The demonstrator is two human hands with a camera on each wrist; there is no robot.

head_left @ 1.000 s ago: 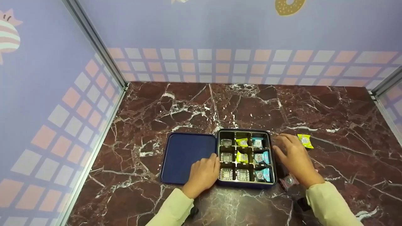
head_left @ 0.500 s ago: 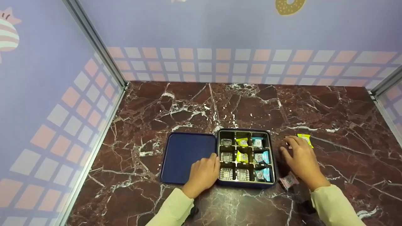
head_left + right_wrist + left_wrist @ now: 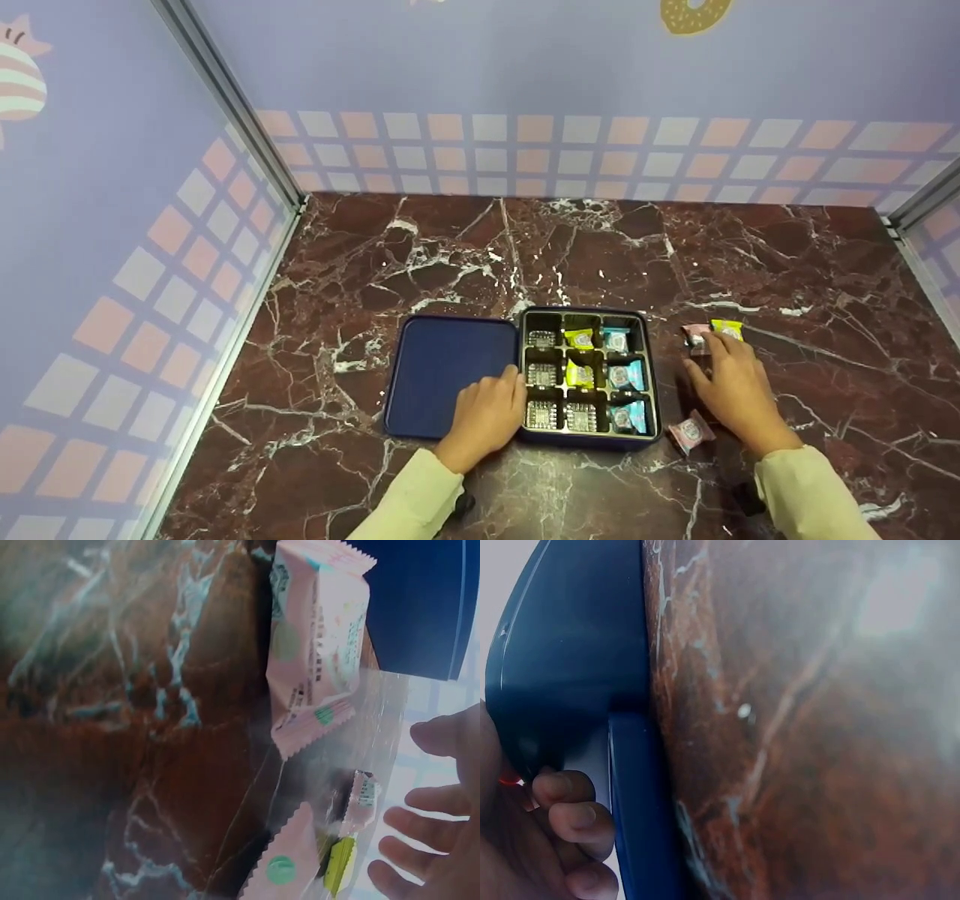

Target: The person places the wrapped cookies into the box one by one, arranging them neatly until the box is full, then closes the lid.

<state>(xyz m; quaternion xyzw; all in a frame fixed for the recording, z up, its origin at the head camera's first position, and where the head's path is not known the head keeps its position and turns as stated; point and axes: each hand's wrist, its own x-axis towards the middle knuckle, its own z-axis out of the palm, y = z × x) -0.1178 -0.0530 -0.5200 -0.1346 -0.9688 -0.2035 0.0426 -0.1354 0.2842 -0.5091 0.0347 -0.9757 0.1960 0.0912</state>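
A dark blue tin (image 3: 587, 444) lies uncovered, its divided insert holding two yellow wrapped candies (image 3: 579, 373) in the middle column and blue ones (image 3: 627, 375) down the right column. My left hand (image 3: 486, 412) holds the tin's left edge, fingers curled over the neighbouring lid (image 3: 450, 367); the left wrist view shows the curled fingers (image 3: 581, 825). To the right, my right hand (image 3: 736, 390) is spread and holds nothing, fingertips close to a pink candy (image 3: 697, 335) and a loose yellow candy (image 3: 727, 328). Another pink candy (image 3: 691, 433) lies near the tin's lower right corner.
In the right wrist view a large pink candy (image 3: 319, 645) and a second pink wrapper (image 3: 285, 862) lie on the marbled tabletop (image 3: 420, 262). Purple checked panels (image 3: 525, 67) stand behind and at the sides. The tin's left column shows only ridged insert floors (image 3: 541, 375).
My right hand has moved right and toward me, away from the tin. A pink candy now shows beside the loose yellow one. The left hand has stayed put.
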